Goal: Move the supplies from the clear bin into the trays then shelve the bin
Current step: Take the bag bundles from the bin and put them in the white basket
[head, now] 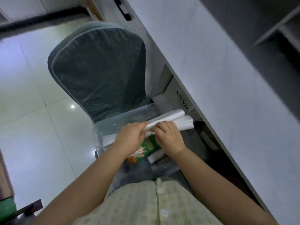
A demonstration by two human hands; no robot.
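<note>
Left hand (129,137) and right hand (168,140), both closed on 1 white paper bundle (172,120) over the clear bin (113,120) (long axis toward the desk (227,95), right hand nearer).

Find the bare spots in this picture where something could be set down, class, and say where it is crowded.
Free: the white desk, bare from the black handle down to its edge, and the floor left of the chair. Crowded: the clear bin, where both hands, left and right, grip white rolls over a green packet.
</note>
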